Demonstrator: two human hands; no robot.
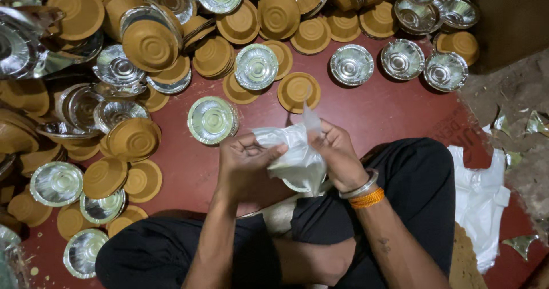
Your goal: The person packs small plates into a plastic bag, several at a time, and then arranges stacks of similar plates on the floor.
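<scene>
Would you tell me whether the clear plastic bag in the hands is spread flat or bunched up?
Bunched up: the plastic bag is crumpled between the left hand and right hand, one corner sticking up.

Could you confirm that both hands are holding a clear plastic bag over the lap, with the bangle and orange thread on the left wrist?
Not quite. The head view shows both hands, left and right, holding the clear plastic bag over the lap, but the bangle and orange thread are on the right wrist, not the left.
</scene>
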